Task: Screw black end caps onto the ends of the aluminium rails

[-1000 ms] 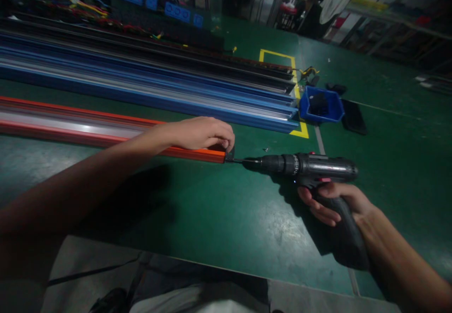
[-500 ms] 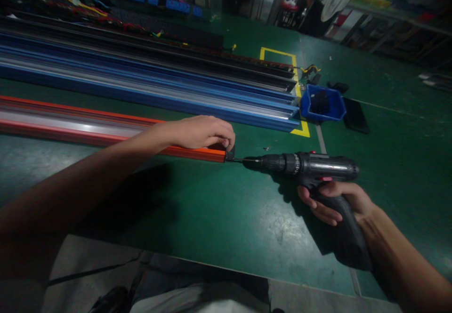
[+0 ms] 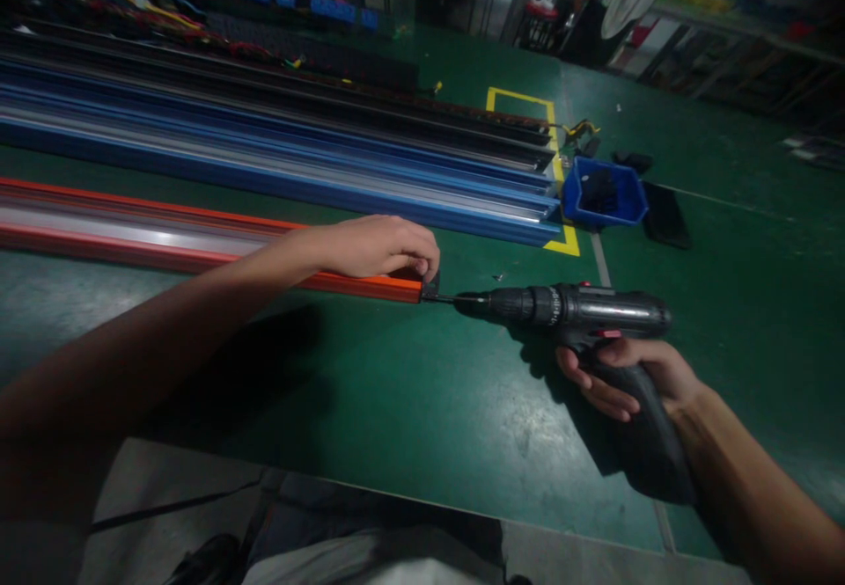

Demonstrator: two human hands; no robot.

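Observation:
An orange-red metal profile (image 3: 370,286) with a pale inner channel lies across the left of the table. My left hand (image 3: 386,249) rests over its right end, with fingers curled onto a small black end piece (image 3: 432,286) there; part of that piece is hidden under the fingers. My right hand (image 3: 617,383) is wrapped round the handle of a black power drill (image 3: 594,310), which lies level and points left. Its long thin bit (image 3: 452,299) reaches the black piece at the profile's end. The exact contact of the tip is too small to make out.
Several blue and black profiles (image 3: 396,202) lie behind, ending near yellow tape (image 3: 566,242). Beside them stand a blue bin (image 3: 604,202) with black parts and a dark flat object (image 3: 665,215). A tiny loose part (image 3: 497,277) lies near the drill. Coloured wires (image 3: 158,13) fill the back left.
Both my hands, the drill and the profile hold the same position. At the top left edge, a blurred shape like another person's hand has come into view.

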